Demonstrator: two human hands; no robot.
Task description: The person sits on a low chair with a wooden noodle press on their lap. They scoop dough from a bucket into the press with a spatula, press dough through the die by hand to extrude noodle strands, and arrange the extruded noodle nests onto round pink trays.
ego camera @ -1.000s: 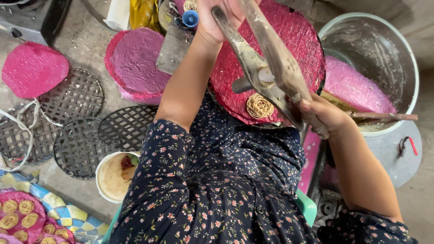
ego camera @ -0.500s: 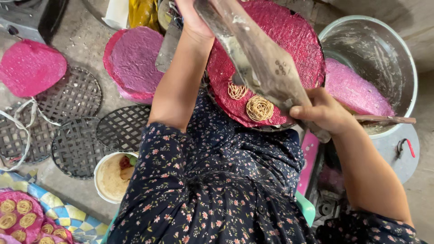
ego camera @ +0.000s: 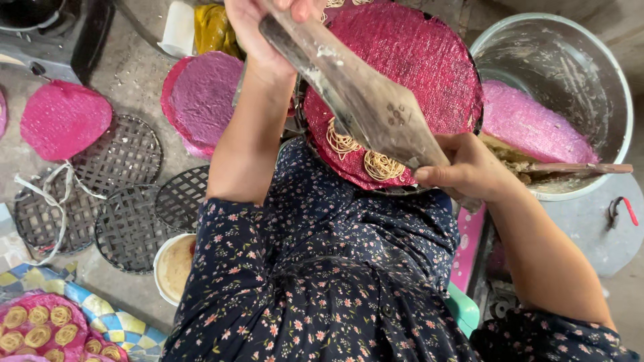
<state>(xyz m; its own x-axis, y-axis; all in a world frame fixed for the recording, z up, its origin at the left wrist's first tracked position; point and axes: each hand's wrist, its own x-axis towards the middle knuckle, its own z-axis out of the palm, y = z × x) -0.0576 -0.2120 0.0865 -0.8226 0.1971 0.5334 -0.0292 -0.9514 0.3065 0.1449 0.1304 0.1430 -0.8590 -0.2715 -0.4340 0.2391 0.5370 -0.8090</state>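
Note:
Both my hands hold a long, worn wooden press [ego camera: 365, 100] that slants across the view. My left hand [ego camera: 265, 27] grips its far end at the top. My right hand [ego camera: 463, 167] grips the near end. Under the press lies a round tray covered with a pink mesh mat [ego camera: 416, 60]. Two coils of thin pale noodle strands [ego camera: 365, 157] lie on the mat's near edge, right below the press.
A large metal basin [ego camera: 570, 74] with dough, a pink mat and a wooden stick stands at right. Pink mats [ego camera: 64, 117] and dark woven round trays [ego camera: 121, 201] lie on the floor at left. A small bowl [ego camera: 171, 265] and a tray of noodle coils [ego camera: 33, 328] sit near.
The two handles of the press have come together. A second noodle coil now lies on the pink mat beside the first.

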